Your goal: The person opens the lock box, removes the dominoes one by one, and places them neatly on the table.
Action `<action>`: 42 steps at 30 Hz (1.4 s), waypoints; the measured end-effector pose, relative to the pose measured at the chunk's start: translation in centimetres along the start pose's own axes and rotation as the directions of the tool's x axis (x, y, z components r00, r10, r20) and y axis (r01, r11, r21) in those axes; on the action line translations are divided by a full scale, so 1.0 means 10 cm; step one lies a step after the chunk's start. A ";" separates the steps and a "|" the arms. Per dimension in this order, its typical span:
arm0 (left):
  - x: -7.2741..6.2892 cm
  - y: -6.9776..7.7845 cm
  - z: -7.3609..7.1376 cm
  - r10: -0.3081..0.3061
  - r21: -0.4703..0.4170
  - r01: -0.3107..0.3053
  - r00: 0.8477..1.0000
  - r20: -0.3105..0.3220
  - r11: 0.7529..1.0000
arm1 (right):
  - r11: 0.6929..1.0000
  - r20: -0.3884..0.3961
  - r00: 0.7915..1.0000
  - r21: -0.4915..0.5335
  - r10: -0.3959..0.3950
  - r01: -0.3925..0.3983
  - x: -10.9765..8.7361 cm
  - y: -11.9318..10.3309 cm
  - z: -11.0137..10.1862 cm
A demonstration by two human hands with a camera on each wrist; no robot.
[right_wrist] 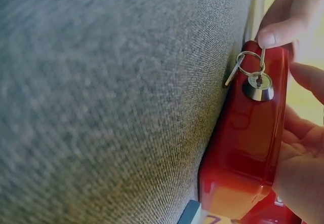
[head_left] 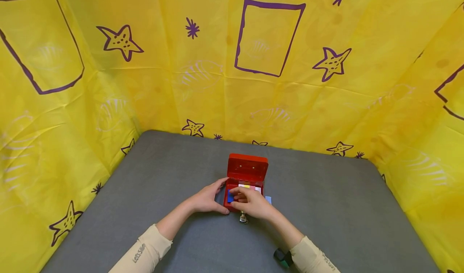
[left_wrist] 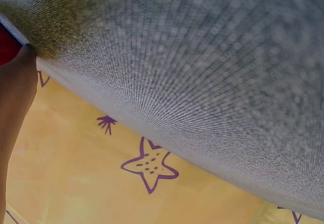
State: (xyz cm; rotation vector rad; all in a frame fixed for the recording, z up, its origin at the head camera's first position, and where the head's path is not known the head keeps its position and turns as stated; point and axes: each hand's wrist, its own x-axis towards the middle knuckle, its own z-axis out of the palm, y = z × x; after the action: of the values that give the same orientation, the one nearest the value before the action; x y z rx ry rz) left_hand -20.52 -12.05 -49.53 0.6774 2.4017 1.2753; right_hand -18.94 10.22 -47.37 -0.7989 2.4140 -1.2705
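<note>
A small red cash box (head_left: pixel 247 181) stands on the grey table with its lid raised. My left hand (head_left: pixel 208 196) holds the box's left side, thumb at the front corner and fingers towards the back. Over the opening, my right hand (head_left: pixel 251 202) reaches in with bent fingers. A blue piece (head_left: pixel 230 196) shows between its thumb and fingertips; I cannot tell whether they pinch it. White, yellow and pink pieces (head_left: pixel 250 187) lie further back in the box. A key on a ring (right_wrist: pixel 249 64) sits in the front lock (right_wrist: pixel 259 86).
Beside the box's right wall lies a light blue piece (head_left: pixel 268 199). A dark band (head_left: pixel 282 258) is at my right wrist. Yellow cloth (head_left: pixel 275 96) with purple drawings surrounds the grey table (head_left: pixel 319 208) at the back and sides.
</note>
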 end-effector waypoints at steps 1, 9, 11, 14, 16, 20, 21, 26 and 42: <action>0.00 0.00 0.00 0.003 0.000 -0.003 1.000 0.000 1.000 | 1.000 0.004 1.000 0.000 -0.002 0.002 0.00 0.00 0.00; 0.00 0.00 0.00 0.011 -0.001 -0.011 1.000 0.000 1.000 | 1.000 0.024 1.000 0.016 -0.008 0.007 0.02 0.01 0.03; 0.00 0.00 0.00 0.012 0.000 -0.012 1.000 0.001 1.000 | 1.000 0.024 1.000 0.011 -0.007 0.007 0.02 0.00 0.04; 0.00 0.01 0.00 0.023 -0.002 -0.023 1.000 0.001 1.000 | 1.000 0.011 1.000 -0.010 -0.014 0.014 0.03 0.00 0.03; 0.00 0.01 0.00 0.028 0.000 -0.028 1.000 0.002 1.000 | 0.999 -0.009 0.999 -0.029 -0.033 0.033 0.04 0.00 0.03; 0.00 0.01 0.00 0.007 0.005 -0.007 1.000 0.007 1.000 | 0.996 -0.054 0.996 -0.069 -0.066 0.062 0.08 0.01 0.00; 0.00 0.01 0.00 0.004 0.005 -0.004 1.000 0.006 1.000 | 0.995 -0.064 0.996 -0.077 -0.070 0.065 0.09 0.01 0.00; 0.00 0.01 -0.01 -0.003 0.001 0.003 1.000 0.005 1.000 | 0.989 -0.083 0.995 -0.138 -0.060 0.048 0.15 0.02 -0.02; -0.01 -0.01 0.00 0.009 -0.008 -0.009 1.000 -0.002 1.000 | 0.948 -0.065 0.994 -0.312 -0.085 0.060 0.27 0.03 -0.01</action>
State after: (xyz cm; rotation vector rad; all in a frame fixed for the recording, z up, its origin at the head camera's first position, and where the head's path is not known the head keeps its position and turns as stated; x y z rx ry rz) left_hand -20.50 -12.15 -49.65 0.6863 2.3966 1.2889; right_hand -21.27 8.84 -47.56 -0.9447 2.7127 -0.9729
